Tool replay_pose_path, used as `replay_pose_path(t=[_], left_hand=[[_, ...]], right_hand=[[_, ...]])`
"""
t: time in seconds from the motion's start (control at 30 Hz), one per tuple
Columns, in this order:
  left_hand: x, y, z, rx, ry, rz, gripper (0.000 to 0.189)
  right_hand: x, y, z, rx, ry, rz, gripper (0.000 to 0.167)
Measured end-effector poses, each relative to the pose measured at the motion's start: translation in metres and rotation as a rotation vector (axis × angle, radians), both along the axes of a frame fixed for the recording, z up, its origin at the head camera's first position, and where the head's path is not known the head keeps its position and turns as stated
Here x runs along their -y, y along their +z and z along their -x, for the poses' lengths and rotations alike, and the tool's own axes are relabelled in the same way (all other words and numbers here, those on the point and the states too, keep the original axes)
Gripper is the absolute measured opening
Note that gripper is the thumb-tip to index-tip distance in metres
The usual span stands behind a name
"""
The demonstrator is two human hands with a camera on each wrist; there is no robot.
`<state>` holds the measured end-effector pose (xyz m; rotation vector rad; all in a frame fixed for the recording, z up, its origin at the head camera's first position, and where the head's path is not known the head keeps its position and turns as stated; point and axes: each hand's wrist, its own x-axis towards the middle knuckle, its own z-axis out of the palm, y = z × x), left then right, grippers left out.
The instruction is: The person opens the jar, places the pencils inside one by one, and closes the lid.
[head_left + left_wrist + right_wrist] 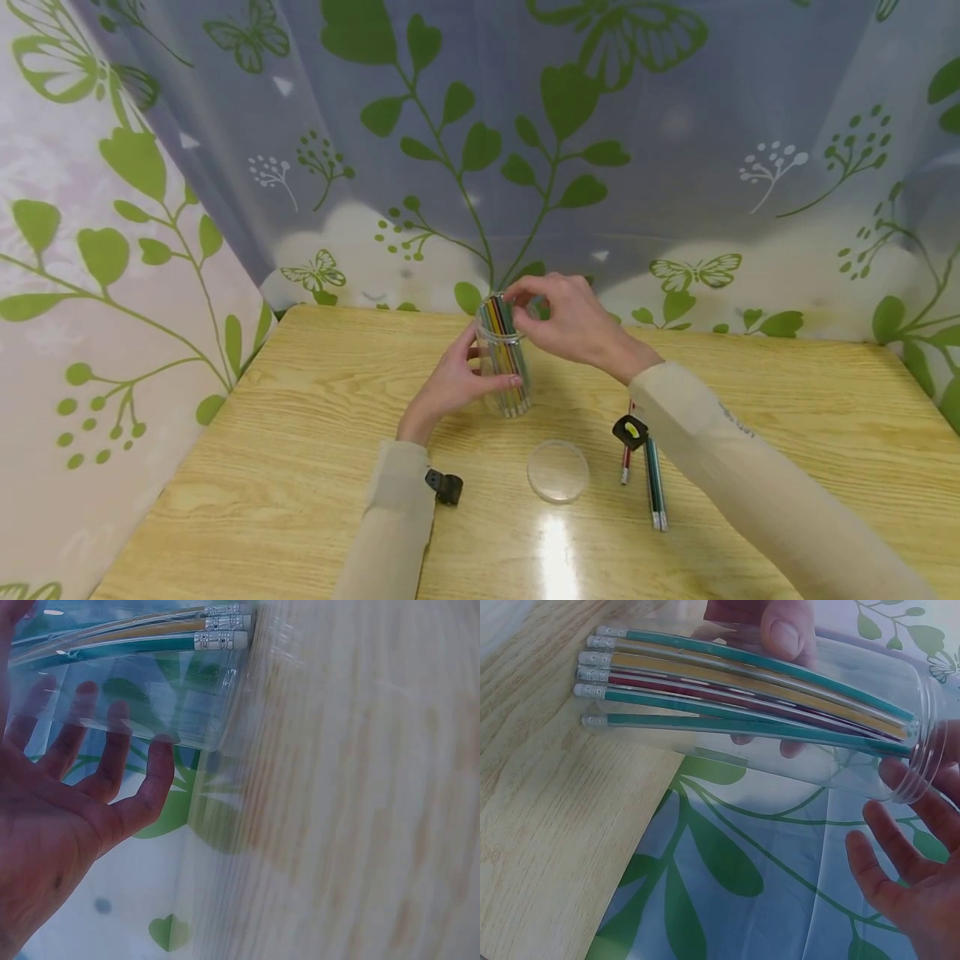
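A clear jar (491, 375) stands slightly tilted on the table, holding several pencils (757, 690) with their eraser ends down. My left hand (453, 383) grips the jar around its side, thumb across the front. At the jar's mouth, my right hand (566, 321) bends its thumb and index finger together and pinches the top of a green pencil (504, 315); the contact is partly hidden. Its other fingers (885, 862) spread beside the rim in the right wrist view. A round clear lid (558, 472) lies in front of the jar.
Under my right forearm lie a red pencil (626, 467) and dark green pencils (656, 487), partly covered by the wrist camera (630, 432). A patterned curtain (480, 208) hangs right behind the wooden table (300, 467).
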<state>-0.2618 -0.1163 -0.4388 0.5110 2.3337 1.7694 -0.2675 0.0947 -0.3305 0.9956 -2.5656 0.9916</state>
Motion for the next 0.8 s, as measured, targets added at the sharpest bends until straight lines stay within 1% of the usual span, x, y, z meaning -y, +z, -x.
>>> replay_pose_path(t=[0.23, 0.37, 0.5, 0.63, 0.8], left_hand=[[0.001, 0.0, -0.001, -0.017, 0.004, -0.001, 0.101], [0.001, 0.0, 0.0, -0.018, 0.002, 0.004, 0.101], [0.001, 0.0, 0.0, -0.015, 0.004, 0.007, 0.1], [0.001, 0.0, -0.001, -0.016, 0.014, 0.017, 0.097], [0.0, 0.0, -0.001, -0.014, 0.016, 0.016, 0.097]], right_hand=[[0.0, -0.001, 0.0, -0.01, 0.023, 0.041, 0.021], [0.0, 0.001, -0.004, 0.036, 0.032, 0.081, 0.021], [-0.001, 0.003, -0.01, 0.1, 0.035, 0.062, 0.026], [-0.003, 0.005, -0.014, 0.138, 0.054, 0.041, 0.028], [-0.005, 0.006, -0.016, 0.183, 0.075, 0.077, 0.029]])
